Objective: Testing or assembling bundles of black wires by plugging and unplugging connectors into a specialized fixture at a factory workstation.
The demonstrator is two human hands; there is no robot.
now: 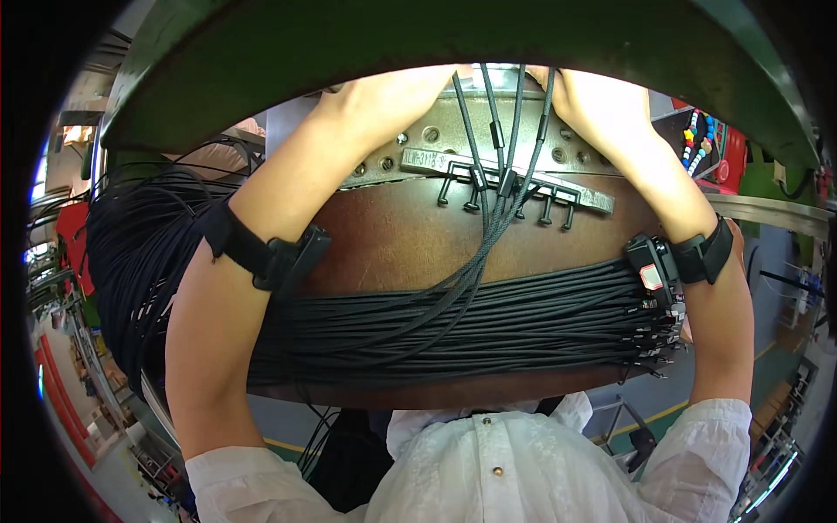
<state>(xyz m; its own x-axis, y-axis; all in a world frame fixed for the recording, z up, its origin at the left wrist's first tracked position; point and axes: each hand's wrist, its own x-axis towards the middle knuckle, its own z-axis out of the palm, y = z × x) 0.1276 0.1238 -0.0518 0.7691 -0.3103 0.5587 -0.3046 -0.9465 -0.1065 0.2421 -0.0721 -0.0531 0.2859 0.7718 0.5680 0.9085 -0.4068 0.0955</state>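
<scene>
My left hand (397,98) and my right hand (597,100) reach under the green machine frame at the top, one on each side of several black braided cables (516,122). The frame's edge and bright glare hide the fingers of both hands, so what they hold does not show. The cables run down between my wrists, over a metal bar (595,199) fitted with small black hooks, and join a thick bundle of black cables (453,336). Behind the bar is a metal plate (375,170) with bolt holes.
The green machine frame (418,35) arches low over my hands. A brown work surface (375,235) carries the cable bundle, which hangs in loops at the left (131,253). Strapped to my forearms are black devices (301,257). Colored beads (695,139) hang at the right.
</scene>
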